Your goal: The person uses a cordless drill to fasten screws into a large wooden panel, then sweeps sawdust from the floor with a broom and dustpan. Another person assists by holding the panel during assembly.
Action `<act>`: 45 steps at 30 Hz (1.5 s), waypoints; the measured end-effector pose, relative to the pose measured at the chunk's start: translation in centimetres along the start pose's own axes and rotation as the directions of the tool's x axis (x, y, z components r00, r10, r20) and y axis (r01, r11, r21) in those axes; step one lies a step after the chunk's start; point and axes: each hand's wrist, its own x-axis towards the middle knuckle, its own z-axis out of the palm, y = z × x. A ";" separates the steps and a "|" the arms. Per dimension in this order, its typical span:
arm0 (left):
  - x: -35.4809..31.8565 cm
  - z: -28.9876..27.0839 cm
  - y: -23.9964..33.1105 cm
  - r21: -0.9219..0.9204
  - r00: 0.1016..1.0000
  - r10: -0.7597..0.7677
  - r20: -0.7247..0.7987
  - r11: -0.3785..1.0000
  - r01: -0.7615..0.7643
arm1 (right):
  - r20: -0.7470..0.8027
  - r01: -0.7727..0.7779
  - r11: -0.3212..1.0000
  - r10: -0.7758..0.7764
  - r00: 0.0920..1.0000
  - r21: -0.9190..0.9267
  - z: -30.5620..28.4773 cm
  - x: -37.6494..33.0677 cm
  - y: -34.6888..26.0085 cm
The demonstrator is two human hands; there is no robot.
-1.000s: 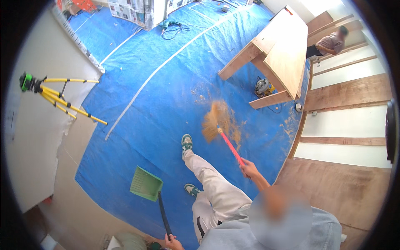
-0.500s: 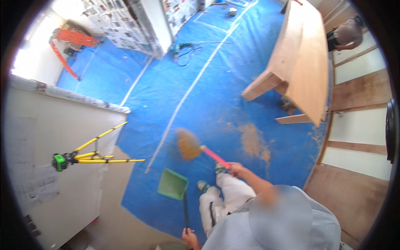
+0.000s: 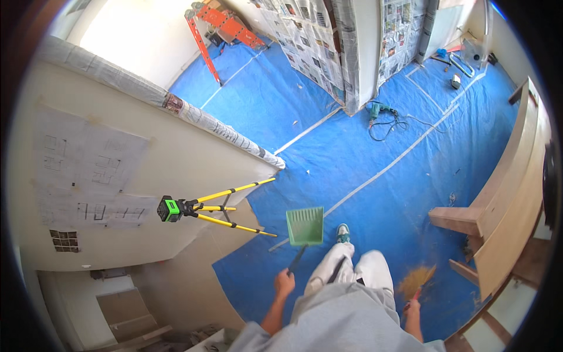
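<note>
My left hand (image 3: pixel 284 283) is closed round the dark handle of a green dustpan (image 3: pixel 305 226), whose ribbed pan hangs above the blue sheet left of my feet. Down on my right side, my right hand (image 3: pixel 412 307) grips the red handle of a hand broom (image 3: pixel 417 283). Its tan bristles point away from me over the sheet and are smeared by motion. The pan and the broom are well apart, on either side of my legs.
Blue sheeting (image 3: pixel 375 193) covers the floor. A yellow tripod (image 3: pixel 226 206) with a green laser level (image 3: pixel 170 209) stands at left. Further off lie a corded drill (image 3: pixel 381 111) and an orange stepladder (image 3: pixel 226 26). A wooden bench-like piece (image 3: pixel 498 199) runs along the right.
The view has swung to the right-hand side's loss, showing more of the left wall. My right hand has drawn the broom back beside my right leg, and the dustpan now points ahead.
</note>
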 end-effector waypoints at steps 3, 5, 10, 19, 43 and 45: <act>7.5 -3.0 7.8 0.077 0.997 -0.024 0.070 0.997 0.018 | 0.063 -0.027 0.975 0.014 0.998 0.219 3.1 -3.3 0.2; 11.5 -5.2 12.9 0.099 0.991 -0.037 0.127 0.995 0.024 | 0.161 -0.046 0.926 -0.016 0.987 0.375 6.5 -5.1 -0.8; 19.1 -7.7 23.2 0.079 0.985 0.171 0.025 0.982 -0.173 | 0.214 -0.009 0.948 -0.063 0.975 0.319 15.9 -8.1 -6.3; 32.0 -10.8 41.0 0.014 0.906 0.417 0.073 0.908 -0.419 | 0.266 -0.193 0.938 0.115 0.957 0.288 33.5 -16.8 -24.5; 54.5 -13.5 79.3 0.129 0.358 0.635 0.684 0.378 -0.917 | -0.065 0.244 0.957 -0.237 0.969 0.158 50.1 -36.6 -31.5; 54.5 -12.6 81.2 0.121 0.335 0.633 0.698 0.356 -0.926 | 0.005 0.180 0.945 -0.188 0.982 0.273 50.0 -37.5 -32.1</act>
